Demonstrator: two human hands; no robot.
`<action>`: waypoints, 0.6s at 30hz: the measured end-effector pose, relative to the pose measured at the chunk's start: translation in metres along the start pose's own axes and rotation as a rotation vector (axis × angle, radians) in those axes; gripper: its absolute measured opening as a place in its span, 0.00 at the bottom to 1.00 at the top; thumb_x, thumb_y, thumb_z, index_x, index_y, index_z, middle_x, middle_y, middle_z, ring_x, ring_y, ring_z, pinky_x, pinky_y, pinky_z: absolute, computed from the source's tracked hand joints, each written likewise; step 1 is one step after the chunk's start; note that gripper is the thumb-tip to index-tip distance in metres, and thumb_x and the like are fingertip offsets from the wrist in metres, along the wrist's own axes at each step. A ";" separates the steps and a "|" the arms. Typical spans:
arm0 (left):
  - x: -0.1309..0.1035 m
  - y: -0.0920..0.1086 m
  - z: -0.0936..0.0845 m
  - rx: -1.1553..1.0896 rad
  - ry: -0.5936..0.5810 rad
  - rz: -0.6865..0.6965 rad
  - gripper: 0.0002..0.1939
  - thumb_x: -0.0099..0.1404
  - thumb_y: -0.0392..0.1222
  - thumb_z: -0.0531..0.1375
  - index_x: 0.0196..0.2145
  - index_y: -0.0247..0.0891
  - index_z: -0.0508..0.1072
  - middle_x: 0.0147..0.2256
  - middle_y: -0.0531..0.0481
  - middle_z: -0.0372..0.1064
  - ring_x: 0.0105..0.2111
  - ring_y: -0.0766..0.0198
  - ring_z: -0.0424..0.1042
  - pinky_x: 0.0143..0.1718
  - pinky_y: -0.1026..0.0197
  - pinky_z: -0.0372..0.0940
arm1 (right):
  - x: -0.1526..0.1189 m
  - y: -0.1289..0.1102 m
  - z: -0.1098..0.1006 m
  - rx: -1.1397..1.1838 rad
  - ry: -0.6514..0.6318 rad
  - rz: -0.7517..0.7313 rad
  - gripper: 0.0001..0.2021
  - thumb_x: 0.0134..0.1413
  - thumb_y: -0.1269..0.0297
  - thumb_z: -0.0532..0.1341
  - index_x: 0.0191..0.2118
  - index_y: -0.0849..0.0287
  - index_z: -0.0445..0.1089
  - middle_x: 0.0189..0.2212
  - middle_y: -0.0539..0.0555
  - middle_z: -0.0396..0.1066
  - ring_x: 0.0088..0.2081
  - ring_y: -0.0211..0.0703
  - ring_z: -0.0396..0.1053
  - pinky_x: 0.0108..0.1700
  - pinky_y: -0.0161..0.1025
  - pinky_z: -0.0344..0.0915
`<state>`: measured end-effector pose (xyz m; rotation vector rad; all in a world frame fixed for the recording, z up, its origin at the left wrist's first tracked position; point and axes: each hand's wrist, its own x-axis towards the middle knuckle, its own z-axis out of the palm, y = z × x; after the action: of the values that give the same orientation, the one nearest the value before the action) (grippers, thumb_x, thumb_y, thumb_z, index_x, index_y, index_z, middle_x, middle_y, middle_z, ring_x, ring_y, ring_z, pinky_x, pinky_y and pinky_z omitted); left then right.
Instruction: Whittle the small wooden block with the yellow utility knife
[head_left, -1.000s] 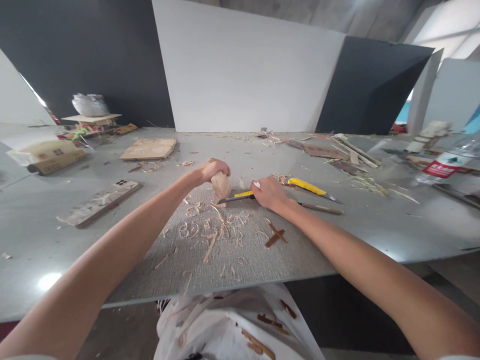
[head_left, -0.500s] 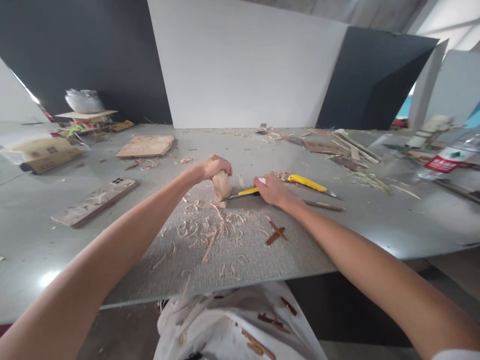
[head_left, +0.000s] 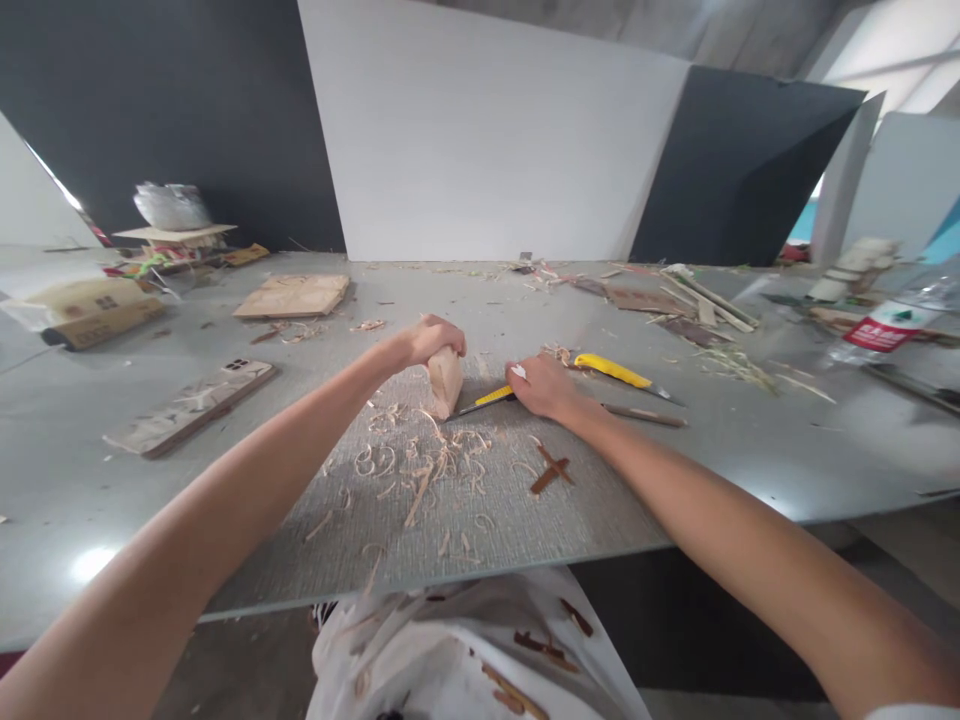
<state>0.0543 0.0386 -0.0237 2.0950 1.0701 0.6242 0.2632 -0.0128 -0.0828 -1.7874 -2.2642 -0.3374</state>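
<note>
My left hand (head_left: 438, 338) is closed over the top of a pale wood block (head_left: 445, 382), which stands tilted on the grey ribbed mat (head_left: 330, 540). In my right hand (head_left: 538, 384) is a yellow utility knife (head_left: 493, 396), its blade pointing left with the tip at the block's lower end. Something white shows at a right fingertip. Curled wood shavings (head_left: 442, 460) lie scattered below the block. To their right are two crossed brown strips (head_left: 552, 470).
Beyond my right hand lie another yellow knife (head_left: 611, 369) and a thin stick (head_left: 645, 415). A patterned board (head_left: 191, 405) and a flat wood piece (head_left: 292, 296) are at left. A bottle (head_left: 889, 322) and wood scraps (head_left: 705, 300) are at right.
The knife's blade has moved down along the block to its lower end and now slopes more steeply. My right hand is slightly lower, while my left hand still holds the block.
</note>
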 end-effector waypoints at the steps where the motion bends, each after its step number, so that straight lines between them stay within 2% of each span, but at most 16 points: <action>1: 0.001 -0.001 0.000 0.003 0.000 -0.003 0.09 0.46 0.40 0.52 0.17 0.36 0.71 0.27 0.47 0.71 0.29 0.64 0.66 0.27 0.66 0.59 | 0.000 0.001 0.000 0.056 -0.008 -0.011 0.24 0.60 0.59 0.44 0.22 0.62 0.70 0.20 0.59 0.69 0.25 0.44 0.64 0.30 0.39 0.51; 5: 0.007 -0.006 0.002 0.044 0.014 -0.002 0.10 0.47 0.41 0.52 0.18 0.37 0.72 0.26 0.48 0.70 0.28 0.63 0.67 0.26 0.65 0.59 | 0.000 0.007 0.000 0.373 -0.013 0.015 0.27 0.60 0.52 0.42 0.18 0.60 0.64 0.14 0.51 0.61 0.21 0.39 0.58 0.26 0.37 0.48; 9: 0.012 -0.015 0.003 0.038 0.056 0.043 0.10 0.48 0.41 0.53 0.18 0.37 0.72 0.25 0.49 0.70 0.29 0.63 0.67 0.29 0.64 0.60 | -0.002 0.012 -0.001 0.561 0.009 0.054 0.27 0.58 0.47 0.43 0.19 0.60 0.64 0.14 0.49 0.58 0.21 0.38 0.57 0.25 0.36 0.49; 13: 0.016 -0.027 0.008 -0.135 0.230 0.023 0.07 0.49 0.40 0.52 0.25 0.37 0.68 0.28 0.48 0.71 0.31 0.62 0.68 0.32 0.61 0.61 | -0.003 0.012 -0.006 0.597 0.055 0.016 0.25 0.58 0.47 0.44 0.21 0.59 0.63 0.15 0.49 0.58 0.22 0.39 0.57 0.26 0.36 0.50; 15: 0.018 -0.033 0.011 -0.236 0.334 -0.018 0.07 0.50 0.38 0.51 0.29 0.38 0.66 0.24 0.49 0.69 0.29 0.62 0.68 0.31 0.60 0.61 | -0.004 0.010 -0.008 0.598 0.051 0.025 0.25 0.58 0.46 0.44 0.21 0.59 0.62 0.15 0.49 0.57 0.22 0.39 0.57 0.27 0.36 0.50; 18: 0.020 -0.039 0.013 -0.259 0.501 -0.043 0.08 0.50 0.38 0.51 0.29 0.39 0.65 0.22 0.51 0.64 0.27 0.63 0.66 0.29 0.61 0.60 | -0.005 0.008 -0.011 0.604 0.003 0.045 0.25 0.58 0.45 0.43 0.21 0.58 0.60 0.16 0.49 0.56 0.22 0.39 0.56 0.26 0.37 0.50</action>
<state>0.0543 0.0671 -0.0592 1.7265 1.2190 1.2387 0.2729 -0.0191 -0.0740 -1.5008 -2.0170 0.3239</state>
